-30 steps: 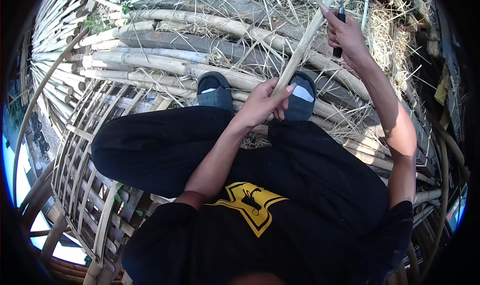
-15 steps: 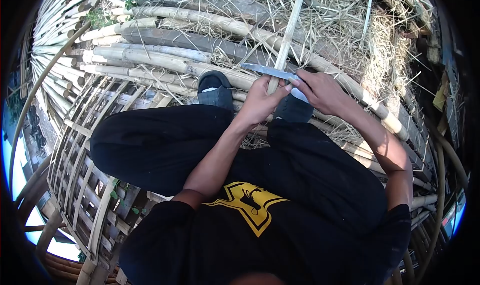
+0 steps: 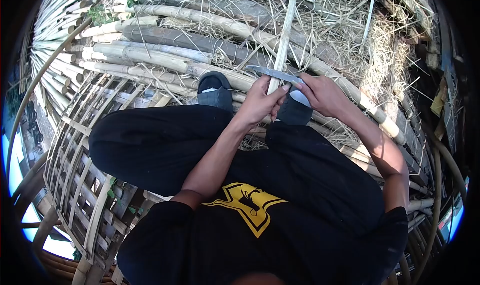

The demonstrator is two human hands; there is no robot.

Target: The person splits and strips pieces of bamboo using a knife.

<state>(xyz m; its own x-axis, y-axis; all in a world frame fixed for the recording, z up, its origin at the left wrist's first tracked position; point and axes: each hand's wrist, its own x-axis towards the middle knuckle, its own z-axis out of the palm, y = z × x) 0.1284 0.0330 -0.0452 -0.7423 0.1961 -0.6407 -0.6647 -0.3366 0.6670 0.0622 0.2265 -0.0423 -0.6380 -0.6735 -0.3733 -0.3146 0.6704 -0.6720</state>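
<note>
A long, pale bamboo strip point(image 3: 286, 35) runs from my left hand point(image 3: 260, 101) up past the top of the head view. The fingers of that hand are closed round its near end. My right hand point(image 3: 322, 96) grips a knife point(image 3: 277, 74), whose handle is hidden in the fist. Its grey blade lies crosswise over the strip, just above my left fingers, with the tip pointing left. The blade appears to touch the strip. Both hands are close together above my sandals point(image 3: 216, 91).
Bamboo poles point(image 3: 150, 60) lie side by side under and beyond my feet. Loose shavings point(image 3: 345, 40) cover the ground at the upper right. A woven bamboo lattice point(image 3: 82, 185) stands at the left, near a stack of pole ends point(image 3: 62, 75).
My right hand has shifted slightly right and down with the knife, and the blade has slid a little to the right across the strip. My left hand keeps its grip.
</note>
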